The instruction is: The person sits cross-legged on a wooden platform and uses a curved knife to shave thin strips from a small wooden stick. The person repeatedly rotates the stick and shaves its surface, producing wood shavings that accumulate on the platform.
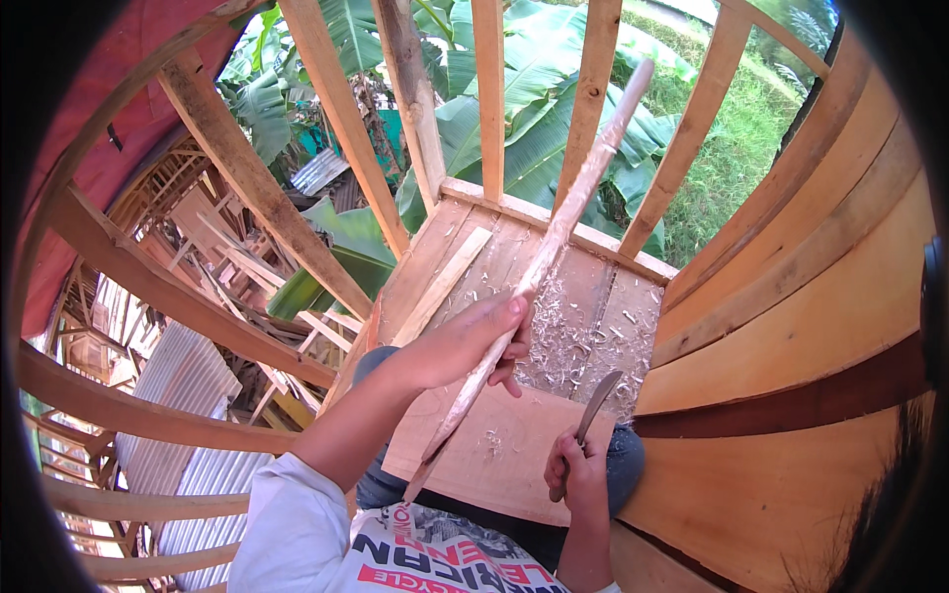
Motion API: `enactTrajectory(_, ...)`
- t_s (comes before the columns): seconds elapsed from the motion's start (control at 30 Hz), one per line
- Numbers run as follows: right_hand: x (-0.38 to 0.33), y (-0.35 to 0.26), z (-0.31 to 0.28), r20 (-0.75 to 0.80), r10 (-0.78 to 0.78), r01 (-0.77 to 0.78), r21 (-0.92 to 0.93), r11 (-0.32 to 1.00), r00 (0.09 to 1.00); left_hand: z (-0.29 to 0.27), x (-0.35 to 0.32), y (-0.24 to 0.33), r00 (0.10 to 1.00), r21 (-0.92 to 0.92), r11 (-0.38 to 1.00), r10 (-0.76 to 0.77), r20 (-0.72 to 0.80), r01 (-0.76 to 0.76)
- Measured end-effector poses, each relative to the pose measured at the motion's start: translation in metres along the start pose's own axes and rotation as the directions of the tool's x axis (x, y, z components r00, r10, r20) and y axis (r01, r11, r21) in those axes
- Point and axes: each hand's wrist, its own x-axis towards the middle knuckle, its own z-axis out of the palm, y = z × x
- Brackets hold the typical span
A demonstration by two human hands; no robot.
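Observation:
My left hand (465, 341) grips a long, roughly carved wooden stick (568, 212) near its lower third. The stick slants from my lap up toward the top right, its lower end tapering to a point near my shirt. My right hand (578, 474) is closed around the handle of a knife (598, 400) with a curved grey blade pointing up. The blade is a little to the right of the stick and not touching it. A flat wooden board (504, 450) lies across my knees under both hands.
Wood shavings (573, 341) litter a plank floor (474, 262) ahead. Upright wooden slats (489, 94) fence the front, with banana leaves and grass beyond. A plank wall (811, 326) curves along the right. Corrugated metal sheets (183, 425) and timber frames lie lower left.

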Motion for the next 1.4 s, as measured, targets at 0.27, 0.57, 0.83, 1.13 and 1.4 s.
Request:
enactTrajectory(0.27,-0.003,0.008,0.007,0.003,-0.01,0.01,0.125,0.992,1.0,-0.007,0.034,0.05,0.918,-0.323,0.862,0.392,-0.064,-0.39)
enactTrajectory(0.57,-0.004,0.014,0.002,0.035,-0.046,0.036,0.246,0.969,0.998,-0.015,0.029,0.031,0.829,-0.548,0.648,0.533,-0.171,-0.529)
enactTrajectory(0.83,-0.014,0.007,0.002,-0.046,-0.041,0.055,0.386,0.921,0.998,-0.048,-0.005,-0.014,0.889,-0.362,0.816,0.374,-0.263,-0.45)
enactTrajectory(1.13,-0.004,-0.002,-0.015,-0.127,-0.133,0.161,0.246,0.956,0.983,-0.071,-0.088,-0.041,0.979,0.22,0.956,-0.175,-0.109,0.195)
enactTrajectory(1.4,0.006,0.002,-0.019,-0.144,-0.191,0.223,0.257,0.94,0.971,-0.049,-0.109,-0.013,0.941,0.627,0.713,-0.322,-0.106,0.314)
